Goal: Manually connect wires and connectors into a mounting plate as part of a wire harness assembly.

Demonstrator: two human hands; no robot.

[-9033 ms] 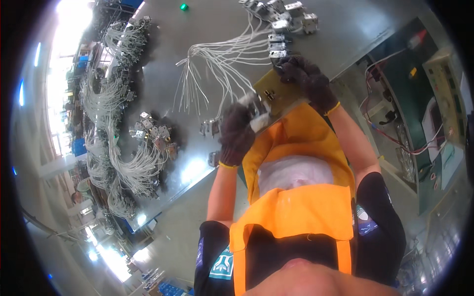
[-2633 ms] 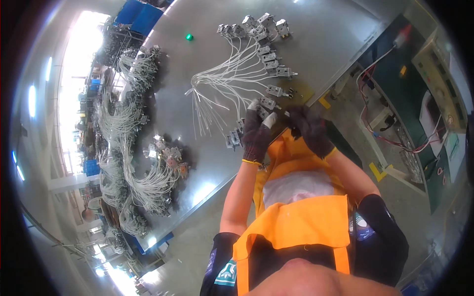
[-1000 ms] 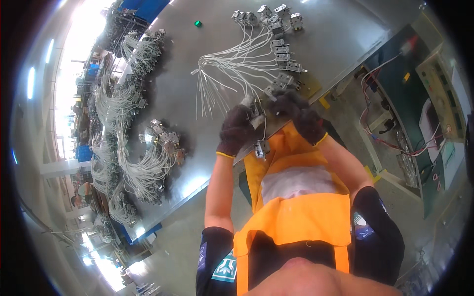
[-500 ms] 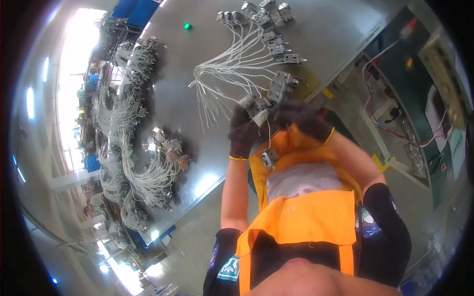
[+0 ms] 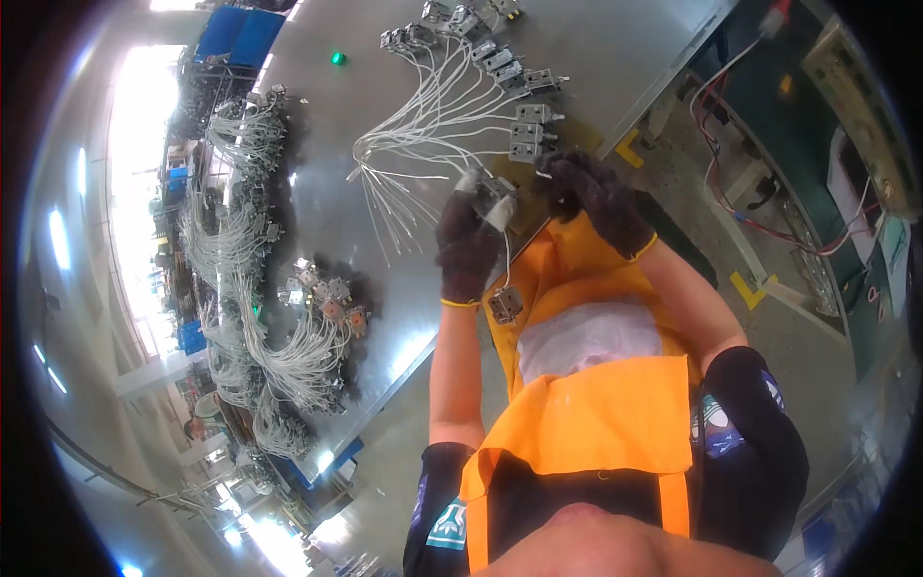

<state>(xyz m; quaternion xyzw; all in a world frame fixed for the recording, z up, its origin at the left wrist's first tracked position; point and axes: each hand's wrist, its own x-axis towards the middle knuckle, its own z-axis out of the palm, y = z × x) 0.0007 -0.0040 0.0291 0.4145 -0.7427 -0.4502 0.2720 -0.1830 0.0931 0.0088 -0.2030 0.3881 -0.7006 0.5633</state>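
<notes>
My left hand (image 5: 468, 245) fingers pinch a small wired metal part (image 5: 492, 197) at the desk's (image 5: 404, 298) near edge; right hand (image 5: 594, 192) curls beside it, grip unclear. Next: lay it in the row.

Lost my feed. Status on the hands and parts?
Left hand grips a small wired metal part. Right hand at table edge. Another part dangles below. Nothing blocking.

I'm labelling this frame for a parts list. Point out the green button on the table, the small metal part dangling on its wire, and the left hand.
green button (image 5: 337, 59), head view, its top.
dangling metal part (image 5: 505, 304), head view, its body.
left hand (image 5: 468, 245), head view, glove back.
</notes>
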